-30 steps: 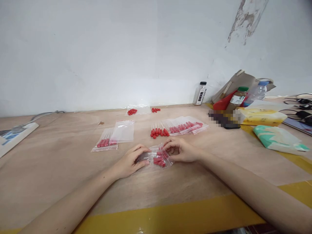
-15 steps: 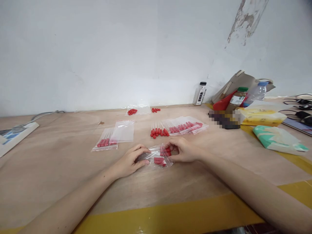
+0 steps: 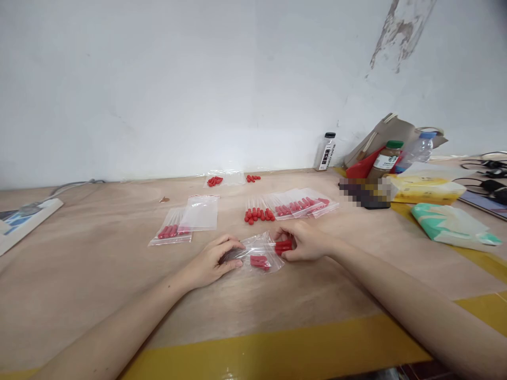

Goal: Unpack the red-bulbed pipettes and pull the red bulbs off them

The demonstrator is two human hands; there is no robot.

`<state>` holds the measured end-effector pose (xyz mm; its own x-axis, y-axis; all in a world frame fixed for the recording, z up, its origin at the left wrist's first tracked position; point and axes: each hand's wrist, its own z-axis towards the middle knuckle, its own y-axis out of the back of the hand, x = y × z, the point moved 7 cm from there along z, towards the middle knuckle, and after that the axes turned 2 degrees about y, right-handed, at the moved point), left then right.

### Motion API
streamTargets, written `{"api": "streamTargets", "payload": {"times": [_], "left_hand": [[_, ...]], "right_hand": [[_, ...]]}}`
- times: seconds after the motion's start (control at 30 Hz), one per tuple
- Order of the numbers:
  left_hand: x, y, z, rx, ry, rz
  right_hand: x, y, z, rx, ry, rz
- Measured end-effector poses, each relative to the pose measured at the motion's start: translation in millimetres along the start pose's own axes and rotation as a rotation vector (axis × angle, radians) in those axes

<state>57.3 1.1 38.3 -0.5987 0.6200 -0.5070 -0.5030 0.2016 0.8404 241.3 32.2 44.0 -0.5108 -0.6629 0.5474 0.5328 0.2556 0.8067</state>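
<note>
Shifted slightly right since the earlier frames, your right hand now has the red-ended sticks with their red ends out at the mouth of the clear bag; your left hand has kept its place. You pinch the sticks between right thumb and fingers, knuckles up. Your left hand curls over the bag's other end, thumb below, gripping it against the table. More red ends lie inside.

Your forearms angle in from the lower corners, the right one crossing the yellow tape along the near edge. A broad stretch of table separates your left hand from the power strip. Just beyond your hands sit loose sticks, with filled bags beside them.

Near the wall, a black-capped bottle reads "BLACK", the next word curving away; the green-capped bottle's small print is too fine to read.
</note>
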Motion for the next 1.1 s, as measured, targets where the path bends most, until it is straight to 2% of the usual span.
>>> {"api": "streamTargets", "payload": {"times": [0.1,0.27,0.5,0.7,0.8,1.0,1.1], "left_hand": [[0.3,0.3,-0.1,0.001,0.005,0.001],[1.1,0.4,-0.5,-0.002,0.006,0.000],[3.8,1.1,-3.1,0.000,0.029,-0.013],[8.8,4.6,-4.3,0.019,0.081,-0.041],[8.6,6.1,-4.7,0.032,0.057,-0.029],[16.0,9.5,-6.2,0.030,0.078,-0.004],[17.1,10.1,-6.4,0.031,0.076,-0.004]], "right_hand": [[0.1,5.2,-5.0,0.000,0.027,0.047],[-8.1,-0.2,-9.8,0.066,-0.026,0.226],[-14.8,8.1,-12.3,-0.040,-0.004,0.101],[-13.2,7.7,-12.0,0.014,-0.015,0.112],[-28.1,12.2,-13.4,0.017,-0.108,0.232],[-60.2,23.6,-19.1,-0.057,-0.297,0.656],[-67.7,35.0,-22.2,-0.125,-0.355,0.726]]}}
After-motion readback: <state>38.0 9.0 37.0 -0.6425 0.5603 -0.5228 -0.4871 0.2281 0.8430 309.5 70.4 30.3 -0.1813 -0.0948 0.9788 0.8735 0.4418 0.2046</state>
